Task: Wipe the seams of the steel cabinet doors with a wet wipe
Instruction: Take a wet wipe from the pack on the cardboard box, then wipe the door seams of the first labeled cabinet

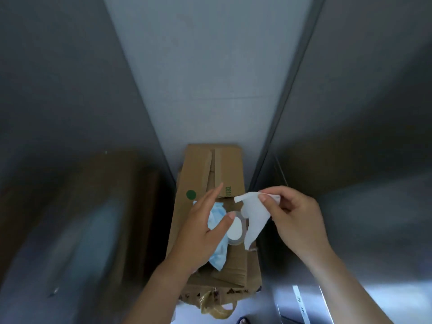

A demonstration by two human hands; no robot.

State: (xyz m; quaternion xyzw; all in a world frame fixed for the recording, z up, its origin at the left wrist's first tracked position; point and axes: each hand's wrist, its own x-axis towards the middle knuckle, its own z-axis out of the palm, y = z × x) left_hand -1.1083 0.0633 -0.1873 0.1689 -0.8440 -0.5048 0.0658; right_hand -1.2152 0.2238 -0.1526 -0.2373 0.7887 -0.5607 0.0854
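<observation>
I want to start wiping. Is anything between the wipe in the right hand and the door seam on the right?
Nothing visible. The right hand pinches the wet wipe beside the seam, which runs bare; the cardboard box lies below.

A cardboard box (210, 169) fills the narrow gap between the left cabinet (70, 101) and the right cabinet (362, 113), close against both. A blue pack (221, 253) and tape roll (233, 242) crowd its top, under the left hand (201, 232) and the wipe (254, 216) pinched by the right hand (297, 218). Beyond the box the pale strip (210, 66) lies open.
</observation>
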